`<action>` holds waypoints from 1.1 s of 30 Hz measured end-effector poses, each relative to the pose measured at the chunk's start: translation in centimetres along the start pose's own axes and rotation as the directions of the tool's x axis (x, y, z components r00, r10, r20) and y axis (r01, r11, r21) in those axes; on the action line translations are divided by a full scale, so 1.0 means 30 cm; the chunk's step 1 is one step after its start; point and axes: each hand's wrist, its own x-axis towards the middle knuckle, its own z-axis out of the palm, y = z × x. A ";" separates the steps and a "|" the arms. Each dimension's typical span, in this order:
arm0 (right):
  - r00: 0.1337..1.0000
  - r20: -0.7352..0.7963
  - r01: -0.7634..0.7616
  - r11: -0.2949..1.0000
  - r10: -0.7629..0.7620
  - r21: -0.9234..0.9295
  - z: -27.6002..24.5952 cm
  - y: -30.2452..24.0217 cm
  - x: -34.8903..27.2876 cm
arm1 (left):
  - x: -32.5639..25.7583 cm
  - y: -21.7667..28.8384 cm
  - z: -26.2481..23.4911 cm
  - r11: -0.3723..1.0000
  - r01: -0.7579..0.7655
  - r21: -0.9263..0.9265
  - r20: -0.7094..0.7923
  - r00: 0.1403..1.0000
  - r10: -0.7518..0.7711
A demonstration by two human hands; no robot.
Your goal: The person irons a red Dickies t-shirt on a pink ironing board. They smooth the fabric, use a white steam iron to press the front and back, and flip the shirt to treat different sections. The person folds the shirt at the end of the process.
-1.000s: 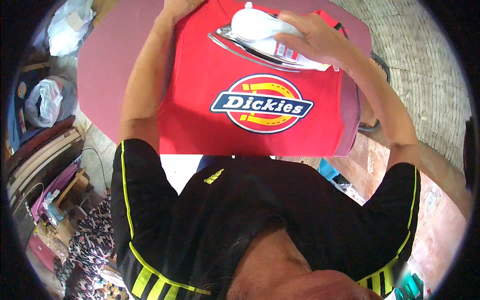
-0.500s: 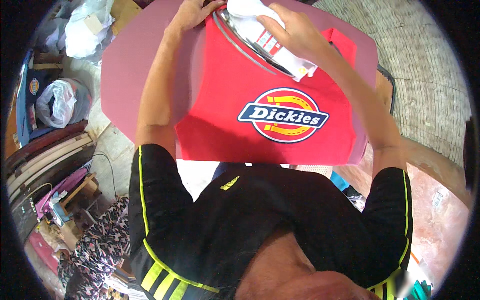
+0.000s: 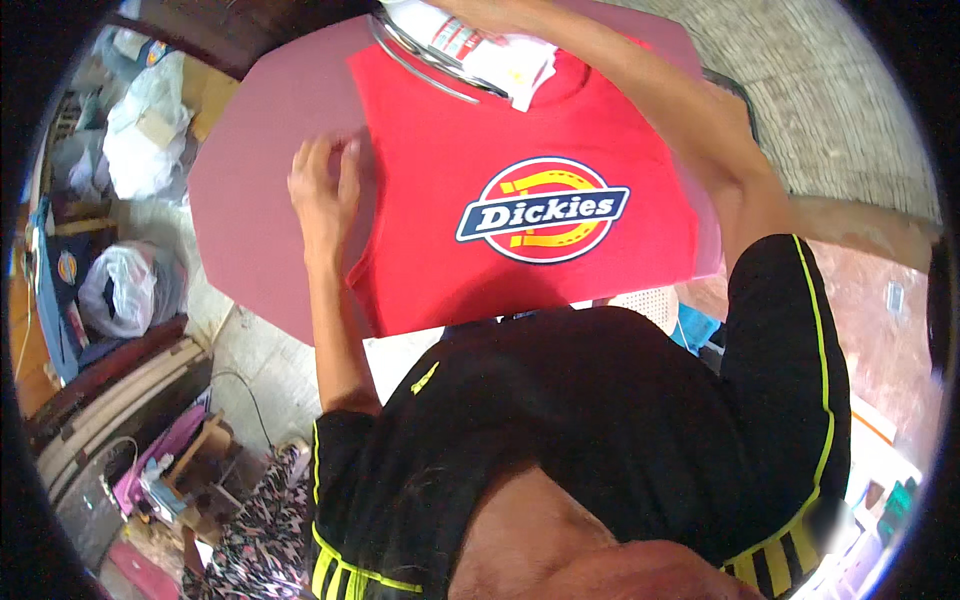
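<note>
A red sleeveless shirt (image 3: 420,200) with a round blue, yellow and white emblem lies spread over a mauve padded table (image 3: 270,110). On the shirt's far left part rests a white clothes iron (image 3: 490,58) with a shiny metal rim at its base. My right hand (image 3: 490,12), partly cut off by the top edge, is closed around the iron's upper part. Beside the shirt's left edge, my left hand (image 3: 325,185) hovers or lies over the table, fingers apart and holding nothing; whether it touches the cloth I cannot tell.
To the left stand clear and white plastic bags (image 3: 130,285) and stacked boards (image 3: 120,400). Patterned fabric (image 3: 260,530) lies at the lower left. A woven mat (image 3: 830,110) covers the floor at the far right. A dark cable (image 3: 250,400) runs along the floor.
My left hand has let go of the shirt's far edge and come back toward me along its left side. The iron has slid farther away and to the left in my right hand.
</note>
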 end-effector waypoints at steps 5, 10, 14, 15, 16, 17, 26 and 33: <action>0.959 -0.110 -0.272 0.959 0.262 -0.081 -0.298 0.081 -0.326 | -0.140 0.150 0.006 1.000 -0.024 0.014 0.085 0.996 0.022; 0.888 -0.240 -0.413 0.910 0.393 -0.041 -0.616 0.271 -0.705 | -0.197 0.323 0.137 0.990 -0.118 -0.078 0.134 0.983 0.128; 0.768 -0.335 -0.534 0.834 0.546 0.136 -0.773 0.369 -0.959 | -0.248 0.407 0.261 0.984 -0.124 -0.125 0.205 0.968 0.148; 0.747 -0.360 -0.531 0.828 0.558 0.182 -0.781 0.416 -0.990 | -0.261 0.424 0.279 0.986 -0.124 -0.109 0.219 0.965 0.145; 0.738 -0.383 -0.535 0.828 0.555 0.168 -0.789 0.455 -1.016 | -0.272 0.443 0.293 0.988 -0.122 -0.092 0.231 0.963 0.140; 0.732 -0.404 -0.538 0.829 0.549 0.152 -0.796 0.488 -1.039 | -0.281 0.460 0.301 0.990 -0.123 -0.065 0.217 0.967 0.135; 0.710 -0.434 -0.448 0.831 0.555 0.329 -0.749 0.781 -1.066 | -0.411 0.429 0.217 0.955 -0.019 0.297 0.109 0.994 -0.014; 0.685 -0.517 -0.410 0.858 0.513 0.309 -0.741 0.919 -1.081 | -0.580 0.257 0.022 0.871 0.126 0.475 -0.075 0.992 -0.103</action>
